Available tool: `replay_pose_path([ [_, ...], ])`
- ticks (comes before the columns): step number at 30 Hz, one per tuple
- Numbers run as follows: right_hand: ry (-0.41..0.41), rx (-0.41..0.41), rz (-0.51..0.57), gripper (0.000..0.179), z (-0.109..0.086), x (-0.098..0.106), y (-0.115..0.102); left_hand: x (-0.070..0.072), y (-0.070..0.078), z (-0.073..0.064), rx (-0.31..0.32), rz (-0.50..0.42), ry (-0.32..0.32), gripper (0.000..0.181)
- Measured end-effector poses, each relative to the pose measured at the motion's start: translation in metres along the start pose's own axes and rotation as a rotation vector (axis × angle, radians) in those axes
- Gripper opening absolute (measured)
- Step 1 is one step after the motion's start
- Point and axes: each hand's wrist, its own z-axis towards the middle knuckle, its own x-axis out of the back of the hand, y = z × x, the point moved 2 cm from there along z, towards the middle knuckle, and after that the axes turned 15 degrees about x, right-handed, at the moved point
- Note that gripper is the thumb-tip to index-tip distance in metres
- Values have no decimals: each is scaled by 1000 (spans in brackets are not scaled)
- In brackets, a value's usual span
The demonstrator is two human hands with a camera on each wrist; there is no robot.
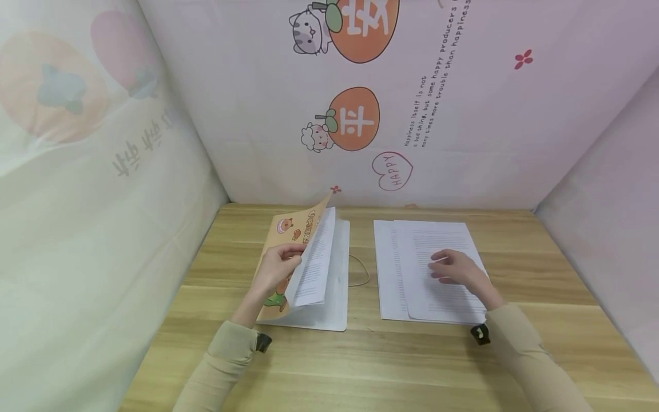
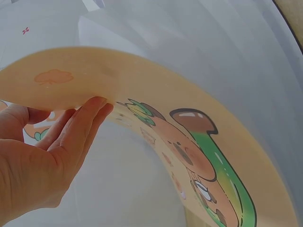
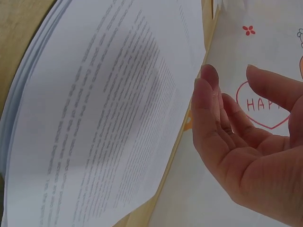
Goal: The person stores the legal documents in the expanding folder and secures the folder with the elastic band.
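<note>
My left hand (image 1: 275, 268) pinches the free edge of an orange folder cover (image 1: 280, 237) printed with cartoon animals, lifting it so it stands bent upward. In the left wrist view the cover (image 2: 227, 127) curves away from the thumb and fingers. Printed sheets (image 1: 315, 274) show inside the folder, above its pale back part (image 1: 340, 286). Over on the right, my right hand (image 1: 460, 270) hovers above a stack of printed paper (image 1: 437, 306), fingers loosely bent and holding nothing. The right wrist view shows the fingertips beside the top sheet (image 3: 104, 118).
A thin elastic loop (image 1: 368, 274) sticks out from the folder's right side onto the wooden table (image 1: 360, 366). White cloth walls with cartoon prints (image 1: 453, 166) stand behind the table and along both sides. The paper stack lies slightly fanned to the left.
</note>
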Motion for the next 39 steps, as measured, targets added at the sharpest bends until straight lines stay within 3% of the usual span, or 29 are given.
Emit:
replay_pose_path([
  [21,6,-98,11,61,-23,35,41,0,0,0,9,17,0,37],
  [39,11,-151,-74,66,-39,57,63,-1,0,1,17,9,1,37],
])
